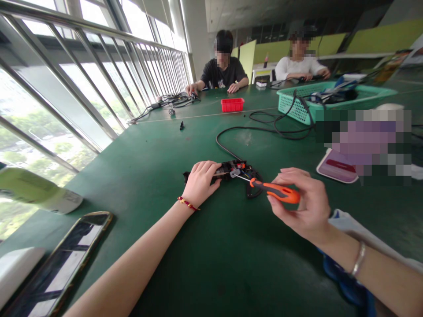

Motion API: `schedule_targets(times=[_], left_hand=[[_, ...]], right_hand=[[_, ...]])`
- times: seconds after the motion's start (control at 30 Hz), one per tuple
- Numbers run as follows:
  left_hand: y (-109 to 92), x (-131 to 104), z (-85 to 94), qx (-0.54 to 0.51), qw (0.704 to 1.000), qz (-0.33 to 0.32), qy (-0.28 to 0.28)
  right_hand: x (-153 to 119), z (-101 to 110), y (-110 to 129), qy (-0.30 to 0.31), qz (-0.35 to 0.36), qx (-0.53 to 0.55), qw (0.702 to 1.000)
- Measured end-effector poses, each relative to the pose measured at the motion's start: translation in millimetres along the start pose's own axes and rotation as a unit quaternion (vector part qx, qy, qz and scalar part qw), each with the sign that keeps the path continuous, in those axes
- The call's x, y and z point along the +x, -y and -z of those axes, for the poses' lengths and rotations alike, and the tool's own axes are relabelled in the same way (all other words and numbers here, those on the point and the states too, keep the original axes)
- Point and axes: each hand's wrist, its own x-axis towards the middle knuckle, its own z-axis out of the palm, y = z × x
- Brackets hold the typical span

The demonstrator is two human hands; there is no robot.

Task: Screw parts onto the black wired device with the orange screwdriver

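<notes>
An opened black electrical device [228, 169] lies on the green table with its wires and inner parts bare. My left hand [202, 179] rests over its left end, fingers wrapped across the housing and thumb along the near side. My right hand [306, 204] holds an orange and black screwdriver [280, 192] between thumb and fingers. Its shaft points left, and the tip meets a grey part inside the device; whether it sits in a screw is too small to tell. A black cord [228, 130] runs from the device toward the back right.
A teal basket [294, 105] of cables stands at the back right, near a small red tray [232, 105]. Phones lie at left [71, 259] and right [339, 166]; a green bottle [36, 190] is at left. Two people [224, 70] sit across the table.
</notes>
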Motion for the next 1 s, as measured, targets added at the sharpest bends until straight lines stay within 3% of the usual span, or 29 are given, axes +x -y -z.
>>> schedule_targets(times=[0.1, 0.3, 0.53, 0.73, 0.9, 1.0], left_hand=[[0.4, -0.3, -0.4, -0.003, 1.0, -0.001, 0.0], [-0.4, -0.5, -0.3, 0.003, 1.0, 0.0, -0.002], [0.1, -0.2, -1.3, 0.001, 1.0, 0.002, 0.003], [-0.6, -0.1, -0.3, 0.0, 1.0, 0.004, 0.003], [-0.3, -0.2, -0.5, 0.0, 1.0, 0.001, 0.001], [-0.1, -0.3, -0.3, 0.0, 1.0, -0.001, -0.001]], right_hand=[[-0.8, -0.3, -0.8, -0.006, -0.021, 0.016, 1.0], [1.7, 2.4, 0.8, 0.043, 0.033, -0.019, 0.998], [-0.1, 0.5, -1.6, -0.014, 0.004, 0.009, 1.0], [2.4, 1.9, 2.4, 0.045, 0.04, -0.023, 0.998], [-2.6, 0.0, -2.1, -0.008, 0.002, -0.006, 1.0], [-1.1, 0.2, -1.2, -0.004, 0.007, -0.01, 1.0]])
